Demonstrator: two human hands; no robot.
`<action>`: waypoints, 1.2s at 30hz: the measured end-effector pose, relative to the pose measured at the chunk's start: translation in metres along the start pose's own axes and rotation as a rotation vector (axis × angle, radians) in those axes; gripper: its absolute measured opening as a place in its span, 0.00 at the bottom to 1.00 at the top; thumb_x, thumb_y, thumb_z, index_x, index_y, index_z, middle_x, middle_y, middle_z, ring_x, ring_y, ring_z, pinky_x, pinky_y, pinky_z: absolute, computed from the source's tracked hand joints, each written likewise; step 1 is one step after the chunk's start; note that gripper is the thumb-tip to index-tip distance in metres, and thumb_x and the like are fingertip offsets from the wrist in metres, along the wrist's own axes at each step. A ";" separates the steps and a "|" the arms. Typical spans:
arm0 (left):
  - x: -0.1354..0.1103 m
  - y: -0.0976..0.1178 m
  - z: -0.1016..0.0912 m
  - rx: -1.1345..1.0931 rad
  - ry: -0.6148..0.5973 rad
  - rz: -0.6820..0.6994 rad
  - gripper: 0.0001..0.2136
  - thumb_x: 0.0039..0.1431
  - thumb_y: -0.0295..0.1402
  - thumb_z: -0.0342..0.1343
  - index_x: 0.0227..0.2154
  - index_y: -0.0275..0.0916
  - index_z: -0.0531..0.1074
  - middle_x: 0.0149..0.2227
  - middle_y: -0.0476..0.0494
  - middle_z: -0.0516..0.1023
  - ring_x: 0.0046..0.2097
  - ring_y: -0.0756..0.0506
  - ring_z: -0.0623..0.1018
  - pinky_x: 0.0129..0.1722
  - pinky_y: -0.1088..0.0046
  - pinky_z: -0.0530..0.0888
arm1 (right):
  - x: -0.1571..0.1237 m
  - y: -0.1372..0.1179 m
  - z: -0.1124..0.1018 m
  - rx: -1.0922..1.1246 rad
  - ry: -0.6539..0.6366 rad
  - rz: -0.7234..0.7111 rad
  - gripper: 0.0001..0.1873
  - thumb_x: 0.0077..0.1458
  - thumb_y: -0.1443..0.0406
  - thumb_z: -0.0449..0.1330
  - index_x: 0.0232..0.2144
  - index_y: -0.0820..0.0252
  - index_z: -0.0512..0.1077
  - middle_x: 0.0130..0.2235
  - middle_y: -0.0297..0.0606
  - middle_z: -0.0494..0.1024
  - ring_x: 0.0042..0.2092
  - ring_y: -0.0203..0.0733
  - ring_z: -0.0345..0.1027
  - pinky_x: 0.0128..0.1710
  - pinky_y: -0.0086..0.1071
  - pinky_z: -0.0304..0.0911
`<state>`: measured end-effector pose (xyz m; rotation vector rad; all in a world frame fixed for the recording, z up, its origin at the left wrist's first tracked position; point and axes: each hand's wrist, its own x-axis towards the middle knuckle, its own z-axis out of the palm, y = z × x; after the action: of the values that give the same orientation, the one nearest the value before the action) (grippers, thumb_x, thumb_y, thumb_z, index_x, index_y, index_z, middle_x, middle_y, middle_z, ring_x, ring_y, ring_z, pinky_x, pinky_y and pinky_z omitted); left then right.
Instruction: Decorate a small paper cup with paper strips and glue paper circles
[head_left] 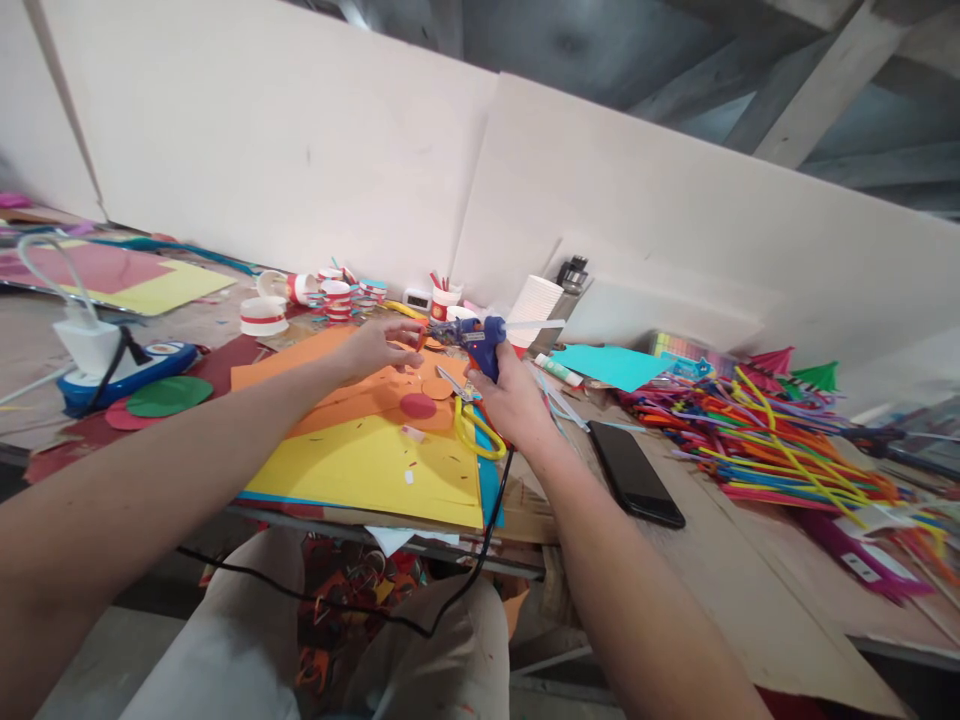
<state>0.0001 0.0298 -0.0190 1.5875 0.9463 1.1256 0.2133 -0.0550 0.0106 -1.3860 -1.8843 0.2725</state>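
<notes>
My right hand [511,398] is closed around the handle of a blue glue gun [474,338], whose nozzle points left toward my left hand. My left hand [377,346] pinches a small orange paper piece [416,338] right at the nozzle tip. Both hands hover over stacked orange [322,372] and yellow paper sheets [360,468]. A red paper circle [418,405] and yellow-handled scissors [471,418] lie just below the hands. The gun's black cord [480,560] hangs off the table edge toward my lap.
A black phone [634,474] lies right of my right arm. A heap of coloured pipe cleaners [780,440] fills the right side. Decorated paper cups [330,292], a white cup stack [534,300], a teal sheet [611,364] and a blue device [124,372] sit behind and left.
</notes>
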 end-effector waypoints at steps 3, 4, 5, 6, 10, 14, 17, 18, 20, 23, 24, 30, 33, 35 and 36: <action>0.002 -0.001 -0.002 0.009 0.033 0.028 0.26 0.39 0.30 0.70 0.46 0.35 0.74 0.41 0.38 0.78 0.30 0.50 0.77 0.26 0.73 0.73 | -0.001 0.000 0.000 -0.028 -0.015 -0.013 0.22 0.56 0.62 0.56 0.53 0.58 0.65 0.46 0.45 0.78 0.45 0.50 0.71 0.46 0.42 0.66; 0.002 -0.001 -0.003 0.010 0.032 0.033 0.26 0.39 0.30 0.70 0.45 0.35 0.74 0.41 0.38 0.78 0.29 0.49 0.77 0.25 0.74 0.73 | -0.001 0.000 0.001 -0.034 -0.019 -0.019 0.22 0.56 0.62 0.56 0.53 0.58 0.65 0.45 0.45 0.78 0.44 0.50 0.71 0.45 0.41 0.66; 0.003 -0.002 -0.004 0.009 0.028 0.034 0.26 0.39 0.31 0.70 0.46 0.34 0.75 0.40 0.38 0.79 0.29 0.49 0.77 0.26 0.73 0.72 | -0.001 0.000 0.001 -0.037 -0.022 -0.024 0.23 0.56 0.62 0.56 0.54 0.58 0.64 0.45 0.44 0.78 0.44 0.50 0.71 0.45 0.41 0.66; 0.004 -0.003 -0.004 0.005 0.022 0.033 0.26 0.39 0.31 0.70 0.46 0.34 0.75 0.40 0.38 0.79 0.29 0.49 0.77 0.26 0.73 0.73 | -0.001 0.000 0.001 -0.039 -0.023 -0.027 0.23 0.56 0.63 0.55 0.54 0.58 0.64 0.46 0.44 0.78 0.44 0.49 0.71 0.45 0.41 0.66; 0.003 -0.005 -0.004 -0.013 -0.012 0.019 0.29 0.40 0.32 0.71 0.48 0.34 0.74 0.41 0.38 0.78 0.30 0.48 0.79 0.28 0.70 0.74 | -0.002 -0.001 0.000 -0.030 -0.013 -0.004 0.22 0.56 0.62 0.55 0.53 0.59 0.65 0.46 0.45 0.77 0.46 0.50 0.70 0.46 0.41 0.65; -0.001 0.000 -0.001 -0.004 -0.035 0.015 0.29 0.39 0.30 0.70 0.49 0.34 0.74 0.42 0.38 0.77 0.33 0.47 0.79 0.29 0.71 0.76 | -0.001 -0.002 -0.001 -0.002 0.018 -0.001 0.22 0.55 0.64 0.55 0.53 0.58 0.65 0.47 0.44 0.77 0.46 0.49 0.70 0.48 0.41 0.65; -0.003 0.004 0.001 0.001 -0.036 0.002 0.29 0.39 0.28 0.69 0.49 0.36 0.74 0.42 0.39 0.78 0.34 0.47 0.79 0.30 0.71 0.77 | 0.000 -0.002 -0.001 -0.005 0.035 0.003 0.22 0.55 0.65 0.55 0.53 0.58 0.65 0.46 0.44 0.77 0.45 0.49 0.70 0.48 0.41 0.65; -0.003 0.005 0.002 0.000 -0.036 -0.001 0.29 0.39 0.28 0.69 0.49 0.36 0.74 0.42 0.39 0.78 0.33 0.47 0.79 0.30 0.70 0.77 | 0.001 -0.002 -0.001 -0.006 0.036 0.004 0.21 0.55 0.65 0.55 0.53 0.58 0.65 0.45 0.44 0.77 0.45 0.49 0.70 0.47 0.41 0.65; -0.003 0.005 0.002 -0.005 -0.030 0.005 0.29 0.38 0.28 0.70 0.49 0.36 0.74 0.42 0.39 0.78 0.32 0.47 0.79 0.31 0.67 0.77 | 0.001 -0.001 0.000 -0.003 0.032 0.001 0.20 0.55 0.64 0.55 0.51 0.58 0.66 0.44 0.43 0.78 0.44 0.49 0.70 0.47 0.41 0.65; -0.002 0.004 0.001 -0.018 -0.029 0.028 0.28 0.40 0.30 0.69 0.49 0.34 0.74 0.41 0.40 0.78 0.31 0.46 0.80 0.33 0.64 0.77 | -0.001 0.000 0.001 0.013 0.016 -0.012 0.20 0.55 0.63 0.56 0.51 0.57 0.66 0.45 0.43 0.77 0.45 0.49 0.70 0.47 0.41 0.65; -0.002 0.004 0.000 -0.022 -0.032 0.033 0.27 0.41 0.31 0.69 0.49 0.34 0.74 0.40 0.40 0.78 0.31 0.46 0.80 0.33 0.64 0.77 | -0.001 -0.001 0.001 0.015 0.010 -0.014 0.20 0.55 0.62 0.56 0.51 0.57 0.66 0.45 0.43 0.77 0.45 0.49 0.70 0.47 0.41 0.65; 0.001 0.001 -0.002 -0.056 -0.046 0.033 0.26 0.43 0.34 0.69 0.48 0.34 0.75 0.40 0.40 0.79 0.32 0.48 0.79 0.34 0.67 0.76 | -0.003 -0.001 0.001 0.030 -0.002 -0.012 0.21 0.55 0.62 0.56 0.51 0.58 0.65 0.45 0.43 0.77 0.45 0.49 0.70 0.47 0.41 0.65; -0.001 0.003 -0.001 -0.057 -0.080 0.030 0.25 0.44 0.34 0.68 0.48 0.35 0.75 0.37 0.42 0.78 0.33 0.48 0.79 0.34 0.69 0.76 | -0.002 -0.001 0.001 0.061 0.000 -0.021 0.21 0.55 0.62 0.56 0.52 0.57 0.66 0.47 0.43 0.77 0.47 0.49 0.70 0.49 0.42 0.65; -0.003 0.005 0.000 -0.051 -0.105 0.026 0.25 0.45 0.34 0.67 0.49 0.35 0.74 0.34 0.44 0.78 0.33 0.48 0.79 0.34 0.69 0.76 | -0.001 -0.001 0.001 0.072 0.006 -0.023 0.23 0.55 0.63 0.56 0.54 0.57 0.65 0.49 0.43 0.77 0.47 0.49 0.70 0.50 0.42 0.65; -0.004 0.006 0.000 -0.046 -0.115 0.025 0.25 0.46 0.33 0.67 0.50 0.35 0.74 0.32 0.45 0.78 0.33 0.48 0.79 0.35 0.70 0.76 | 0.000 -0.001 0.000 0.075 0.010 -0.018 0.24 0.55 0.63 0.56 0.55 0.58 0.64 0.49 0.43 0.77 0.47 0.49 0.70 0.50 0.42 0.65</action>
<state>-0.0002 0.0241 -0.0145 1.6126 0.8221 1.0541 0.2127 -0.0555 0.0105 -1.3171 -1.8592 0.3236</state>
